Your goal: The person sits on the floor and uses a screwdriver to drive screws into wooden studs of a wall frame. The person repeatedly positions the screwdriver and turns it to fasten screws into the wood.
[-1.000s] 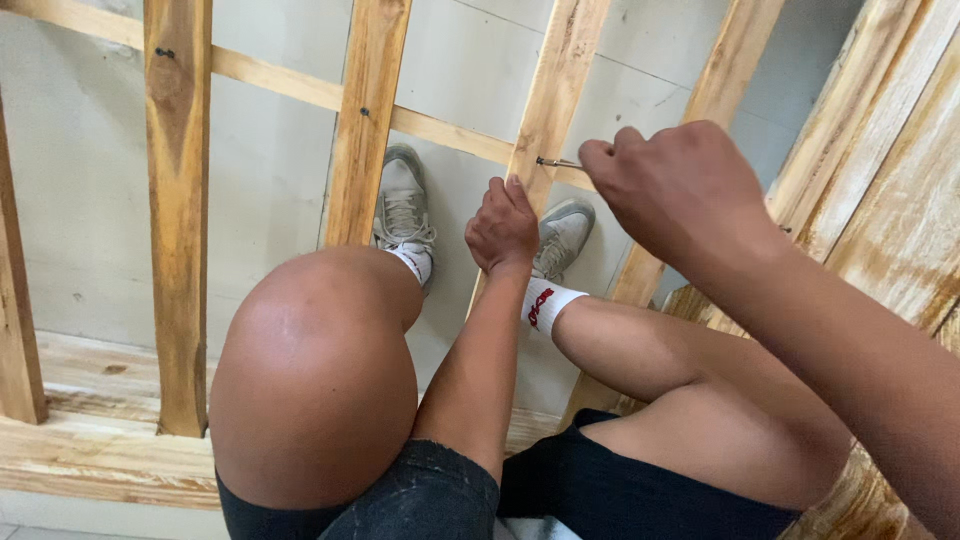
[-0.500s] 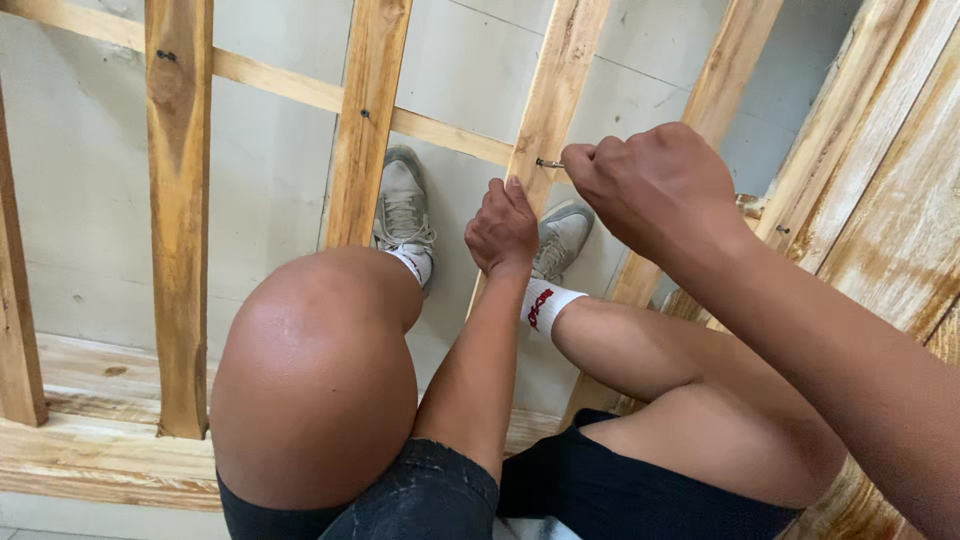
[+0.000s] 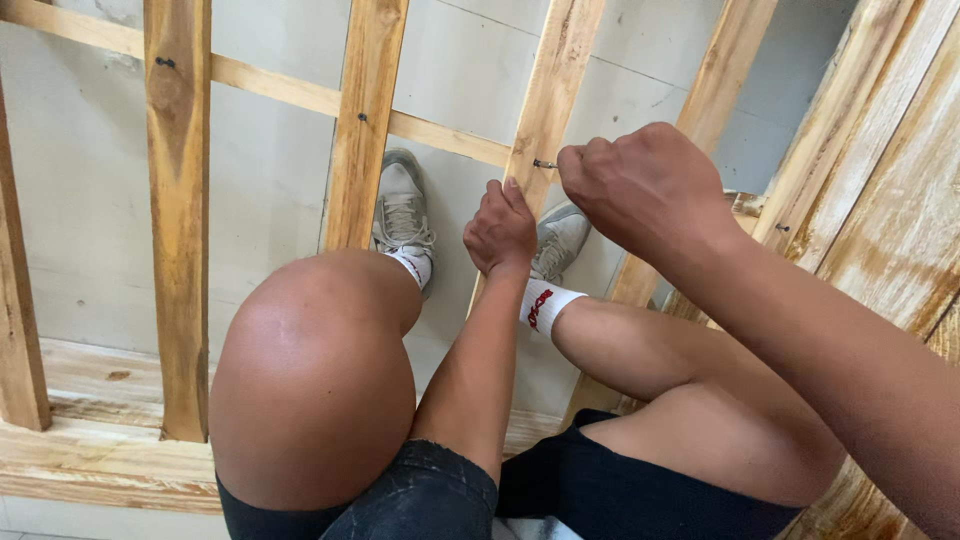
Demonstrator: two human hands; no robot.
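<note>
Here, right hand [image 3: 645,185]: fist closed on a thin metal nail [image 3: 545,164] at the pale wooden slat [image 3: 550,100].
Left hand [image 3: 500,230]: curled against that slat, holding nothing visible.
Around: grey sneakers [image 3: 402,205] below.

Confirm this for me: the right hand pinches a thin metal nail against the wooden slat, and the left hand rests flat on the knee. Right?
Not quite. In the head view the left hand grips the wooden slat, not the knee. The right hand does pinch the thin metal nail against that slat.
</note>
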